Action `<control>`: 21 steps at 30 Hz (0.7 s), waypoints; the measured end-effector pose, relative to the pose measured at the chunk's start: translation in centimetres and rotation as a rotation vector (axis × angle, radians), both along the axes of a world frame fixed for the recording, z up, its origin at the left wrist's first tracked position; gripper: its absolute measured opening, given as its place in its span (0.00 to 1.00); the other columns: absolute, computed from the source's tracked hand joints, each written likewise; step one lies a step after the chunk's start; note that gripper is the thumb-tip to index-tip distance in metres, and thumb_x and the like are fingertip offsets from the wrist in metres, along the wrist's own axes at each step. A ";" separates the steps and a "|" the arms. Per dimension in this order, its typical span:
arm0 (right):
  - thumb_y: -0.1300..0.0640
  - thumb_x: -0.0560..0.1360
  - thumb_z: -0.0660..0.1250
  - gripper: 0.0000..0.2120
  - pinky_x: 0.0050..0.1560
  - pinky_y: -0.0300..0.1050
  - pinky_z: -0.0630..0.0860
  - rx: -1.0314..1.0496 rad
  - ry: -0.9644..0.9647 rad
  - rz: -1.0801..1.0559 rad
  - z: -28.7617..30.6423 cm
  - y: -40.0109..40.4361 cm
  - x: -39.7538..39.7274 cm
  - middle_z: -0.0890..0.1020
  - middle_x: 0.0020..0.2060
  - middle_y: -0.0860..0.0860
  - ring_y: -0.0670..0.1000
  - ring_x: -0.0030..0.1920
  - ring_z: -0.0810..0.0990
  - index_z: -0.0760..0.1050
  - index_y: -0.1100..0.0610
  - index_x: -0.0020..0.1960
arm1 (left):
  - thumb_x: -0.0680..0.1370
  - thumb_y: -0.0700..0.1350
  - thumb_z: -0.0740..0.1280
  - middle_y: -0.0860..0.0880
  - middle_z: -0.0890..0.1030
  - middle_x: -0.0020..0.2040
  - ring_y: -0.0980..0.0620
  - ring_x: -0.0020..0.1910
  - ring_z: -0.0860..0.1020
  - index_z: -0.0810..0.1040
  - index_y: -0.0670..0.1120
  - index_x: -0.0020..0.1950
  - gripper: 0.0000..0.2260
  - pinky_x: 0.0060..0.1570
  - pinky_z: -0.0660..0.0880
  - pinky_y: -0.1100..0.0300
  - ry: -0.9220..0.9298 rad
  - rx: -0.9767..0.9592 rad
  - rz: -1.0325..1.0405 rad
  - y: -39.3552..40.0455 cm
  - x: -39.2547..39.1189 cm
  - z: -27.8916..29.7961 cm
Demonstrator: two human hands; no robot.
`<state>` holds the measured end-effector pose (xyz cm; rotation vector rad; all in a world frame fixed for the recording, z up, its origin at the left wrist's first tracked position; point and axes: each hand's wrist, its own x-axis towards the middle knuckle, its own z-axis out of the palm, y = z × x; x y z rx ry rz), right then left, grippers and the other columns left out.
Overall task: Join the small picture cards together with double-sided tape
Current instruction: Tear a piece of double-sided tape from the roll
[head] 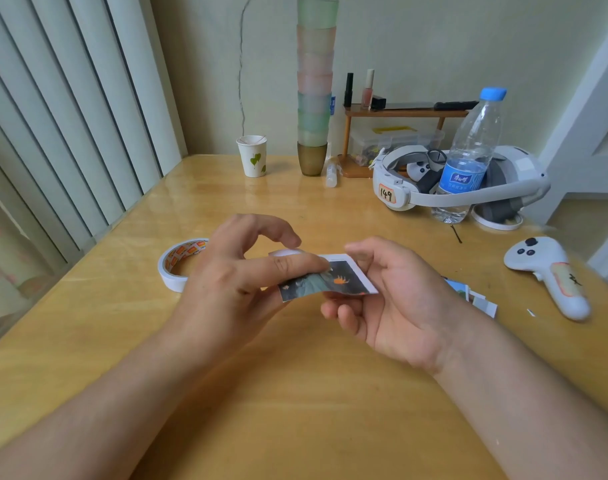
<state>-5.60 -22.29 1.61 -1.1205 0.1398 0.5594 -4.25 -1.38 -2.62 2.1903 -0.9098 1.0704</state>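
Wooden table (330, 393) by a window with vertical blinds; cups, bottle and headset sit at the frame's top and right. Card (330, 280) is mid-frame, held above the table between both hands. Left hand (233, 282) pinches its left end, index finger laid flat across the top face, thumb under. Right hand (392, 299) curls around the right edge, fingers beneath. Card bows slightly, so it's probably light, thin, bendy stock, easy to crease; glossy face likely smudges and slips. Best held by the white border and edges, with light pressure. Tape (178, 263) roll lies on the table just left of the left hand. More cards (475, 299) lie right of centre, partly hidden behind the right wrist.
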 end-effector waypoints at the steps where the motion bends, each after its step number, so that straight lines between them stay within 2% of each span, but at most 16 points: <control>1: 0.56 0.79 0.65 0.12 0.26 0.38 0.77 0.000 -0.020 0.006 0.0 0.0 -0.1 0.83 0.38 0.59 0.56 0.32 0.83 0.80 0.64 0.53 | 0.78 0.45 0.76 0.48 0.80 0.56 0.51 0.52 0.77 0.87 0.56 0.57 0.10 0.55 0.66 0.65 -0.015 0.006 0.012 -0.1 -0.1 0.1; 5: 0.63 0.76 0.68 0.05 0.28 0.39 0.79 -0.001 -0.069 -0.039 0.2 0.1 -0.4 0.84 0.37 0.60 0.56 0.34 0.84 0.83 0.63 0.47 | 0.76 0.44 0.78 0.48 0.80 0.56 0.50 0.52 0.76 0.86 0.57 0.59 0.13 0.56 0.64 0.67 -0.036 0.023 0.042 -0.1 -0.2 0.2; 8: 0.65 0.75 0.69 0.07 0.28 0.39 0.78 -0.026 -0.084 -0.047 0.1 0.1 -0.4 0.83 0.37 0.59 0.54 0.33 0.83 0.85 0.62 0.41 | 0.76 0.44 0.78 0.47 0.80 0.56 0.49 0.53 0.76 0.86 0.57 0.59 0.14 0.56 0.65 0.65 -0.043 0.036 0.030 -0.1 0.0 0.2; 12: 0.69 0.76 0.66 0.07 0.28 0.38 0.76 -0.010 -0.082 -0.057 0.1 0.1 -0.4 0.83 0.35 0.57 0.52 0.33 0.83 0.83 0.63 0.47 | 0.77 0.45 0.78 0.48 0.80 0.56 0.46 0.53 0.77 0.84 0.59 0.62 0.16 0.56 0.68 0.60 -0.050 0.047 -0.002 -0.1 0.1 0.1; 15: 0.70 0.76 0.65 0.10 0.30 0.38 0.75 0.029 -0.079 -0.047 -0.1 0.0 -0.2 0.82 0.38 0.56 0.49 0.33 0.81 0.82 0.63 0.52 | 0.76 0.44 0.78 0.47 0.80 0.57 0.46 0.53 0.77 0.82 0.59 0.63 0.18 0.56 0.69 0.57 -0.046 0.053 -0.016 -0.1 0.2 0.0; 19: 0.71 0.75 0.64 0.11 0.35 0.39 0.75 0.089 -0.084 -0.047 -0.2 -0.1 -0.1 0.83 0.41 0.56 0.48 0.38 0.80 0.83 0.61 0.50 | 0.75 0.44 0.78 0.49 0.79 0.58 0.47 0.54 0.77 0.83 0.59 0.63 0.19 0.57 0.68 0.60 0.007 0.035 -0.020 -0.3 0.0 -0.1; 21: 0.72 0.75 0.64 0.12 0.38 0.40 0.74 0.132 -0.087 -0.061 -0.2 -0.2 0.0 0.83 0.44 0.57 0.49 0.41 0.80 0.83 0.62 0.53 | 0.76 0.44 0.76 0.51 0.79 0.60 0.48 0.57 0.78 0.83 0.59 0.64 0.18 0.58 0.71 0.57 0.065 0.008 -0.033 -0.4 0.1 -0.3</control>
